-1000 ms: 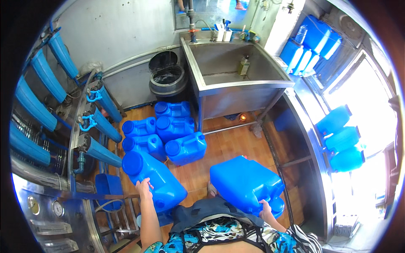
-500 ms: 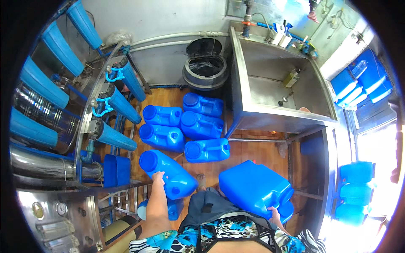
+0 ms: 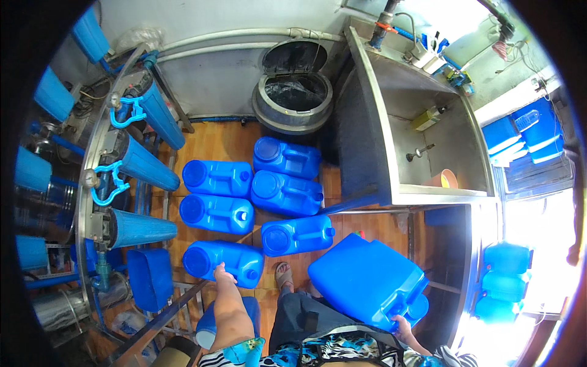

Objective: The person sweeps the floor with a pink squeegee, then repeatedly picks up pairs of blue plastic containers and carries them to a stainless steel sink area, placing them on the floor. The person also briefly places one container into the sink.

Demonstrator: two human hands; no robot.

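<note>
My left hand (image 3: 224, 274) is at the handle of a blue water jug (image 3: 197, 259) on the floor to my left, its fingers closed about the grip. The jug stands upright, its big round cap toward the left. At my right side, my right hand (image 3: 402, 329) grips the handle of a larger-looking blue jug (image 3: 361, 275), held tilted against my leg with its wide cap toward me. Ahead on the floor stand several more blue jugs (image 3: 284, 189), close together. Another blue container (image 3: 247, 309) sits beside my left forearm, partly hidden by it.
A steel sink (image 3: 391, 147) with a bottle and an orange cup inside rises at the right. A lidded black bin (image 3: 293, 116) stands open at the back. Blue filter housings (image 3: 150, 160) on a metal rack line the left. More blue jugs (image 3: 507, 275) are at the far right.
The jug at my left hand has come down and turned to stand in line with the others. My right hand keeps its hold on the tilted jug. The whole view has shifted.
</note>
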